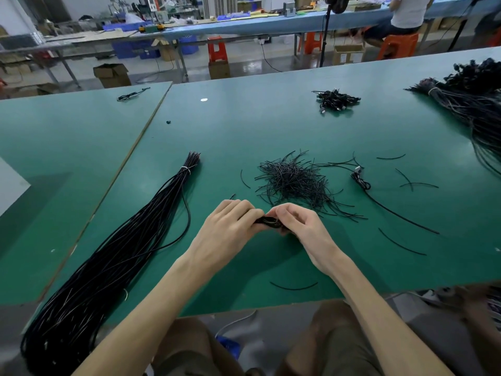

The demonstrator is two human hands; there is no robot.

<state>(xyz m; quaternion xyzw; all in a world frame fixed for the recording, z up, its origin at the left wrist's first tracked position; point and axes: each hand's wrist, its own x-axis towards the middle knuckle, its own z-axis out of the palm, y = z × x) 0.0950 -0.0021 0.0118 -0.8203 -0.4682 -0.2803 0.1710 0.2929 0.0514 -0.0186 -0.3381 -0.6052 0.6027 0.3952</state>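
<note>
Both left hand [230,226] and right hand [303,226] pinch a coiled cable [268,221] in curled fingers; any slack could spring it open into the tie pile [295,183] beyond.

— What sits on the green counter [271,126]?

— By its left edge, a long bundle of black cables [113,256] runs from the near left corner toward the middle. A white tie [185,169] binds it near its far end.

— And the middle?

— A heap of short black wire pieces [295,183]. A coiled cable [362,180] lies just right of it, its tail trailing toward the right edge.

— Farther back?

— A small pile of coiled cables [336,100] near the far edge, and a big cable bundle [471,104] at the far right corner. One curved piece [294,287] lies by the near edge.
</note>
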